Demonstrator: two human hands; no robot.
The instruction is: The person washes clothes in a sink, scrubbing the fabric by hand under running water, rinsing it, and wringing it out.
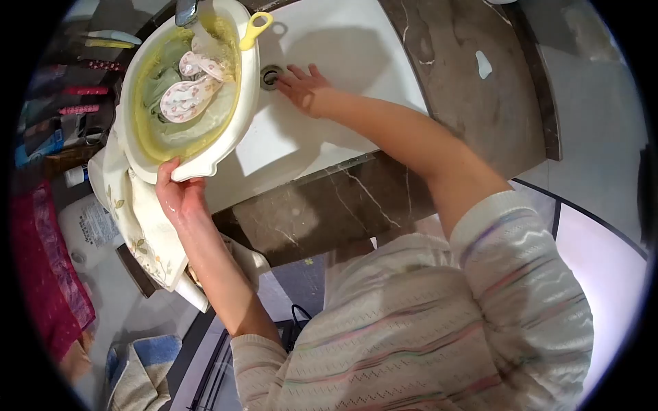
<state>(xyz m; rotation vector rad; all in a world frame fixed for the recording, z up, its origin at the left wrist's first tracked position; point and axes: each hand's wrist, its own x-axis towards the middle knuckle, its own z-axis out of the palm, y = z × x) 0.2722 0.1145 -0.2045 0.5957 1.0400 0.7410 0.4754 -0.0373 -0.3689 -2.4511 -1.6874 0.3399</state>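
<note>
Centre brightly lit, source out of view | soft grey shadows across the glossy white ceramic sink (394, 75) | darker shadow on the brown, white-veined stone desk (343, 205) | fisheye bowing, black rounded corners | left edge dim, softer detail

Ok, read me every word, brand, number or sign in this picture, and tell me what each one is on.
No text can be read reliably.
White bottle: dark print on its label, too small and blurred to read.
Blue item at far left: any markings are too blurred to tell.
</note>
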